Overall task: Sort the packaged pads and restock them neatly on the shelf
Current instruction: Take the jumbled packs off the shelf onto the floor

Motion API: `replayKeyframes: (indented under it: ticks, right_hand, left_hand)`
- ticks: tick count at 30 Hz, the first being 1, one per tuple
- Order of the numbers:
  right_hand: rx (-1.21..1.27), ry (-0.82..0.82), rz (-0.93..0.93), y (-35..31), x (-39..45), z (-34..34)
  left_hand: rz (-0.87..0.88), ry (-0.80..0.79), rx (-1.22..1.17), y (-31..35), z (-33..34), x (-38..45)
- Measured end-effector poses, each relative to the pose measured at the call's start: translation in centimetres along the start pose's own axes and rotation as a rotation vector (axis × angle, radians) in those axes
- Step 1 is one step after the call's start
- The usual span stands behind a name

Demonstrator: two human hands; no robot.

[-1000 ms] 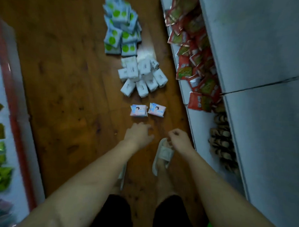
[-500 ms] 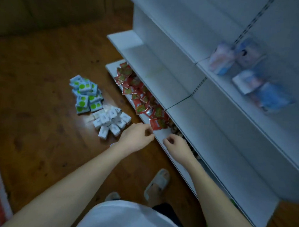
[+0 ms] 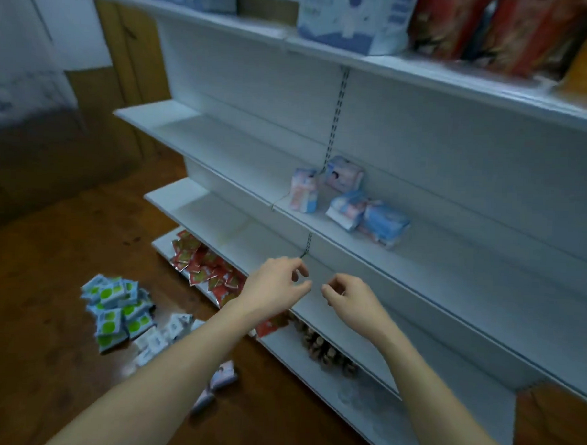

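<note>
From the head camera, a white metal shelving unit (image 3: 373, 131) fills the right side of the room, its boards running back toward a wood-panelled wall (image 3: 131, 64). The floor (image 3: 48, 262) is dark polished wood. On the middle shelf (image 3: 435, 262) lie a few pink-and-blue pad packs (image 3: 350, 198) — two upright near the slotted upright, the others lying in a loose cluster just beside them. The top board carries large blue-white packages (image 3: 351, 19) and red bags (image 3: 495, 29). The lowest board holds red sachets (image 3: 202, 265) and a row of brown items (image 3: 327, 351), too blurred to name.

On the floor lies a heap of green-dotted packs (image 3: 117, 308), small white packs (image 3: 166, 334) touching it, and two more pink-blue packs (image 3: 223, 375) nearer the person.

The left hand (image 3: 276, 285) and right hand (image 3: 349, 298) hover close together before the second-lowest board — fingers loosely curled, holding nothing.
</note>
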State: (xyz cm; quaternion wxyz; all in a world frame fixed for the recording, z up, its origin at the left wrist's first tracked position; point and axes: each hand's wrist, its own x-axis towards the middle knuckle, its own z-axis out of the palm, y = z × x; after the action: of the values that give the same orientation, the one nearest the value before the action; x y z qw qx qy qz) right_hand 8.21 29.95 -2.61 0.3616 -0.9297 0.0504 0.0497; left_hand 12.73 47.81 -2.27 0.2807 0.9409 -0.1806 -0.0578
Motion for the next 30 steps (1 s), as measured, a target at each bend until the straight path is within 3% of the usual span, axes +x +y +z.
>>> replayKeyframes:
  ticks: [13,21,26,30]
  right_hand:
    - [0.069,0.107,0.035,8.4,0.9,-11.3]
    - [0.072,0.149,0.064,9.0,6.0,-12.9]
    - [0.007,0.306,0.122,9.2,11.8,-15.0]
    - [-0.050,0.319,0.222,8.7,16.8,-15.5]
  left_hand:
    - [0.029,0.019,0.094,10.0,2.5,7.3]
    - [0.053,-0.022,0.103,10.0,3.3,13.2]
    - [0.119,0.091,0.102,9.8,3.3,19.9]
    - [0.058,0.002,0.198,9.5,3.6,25.8]
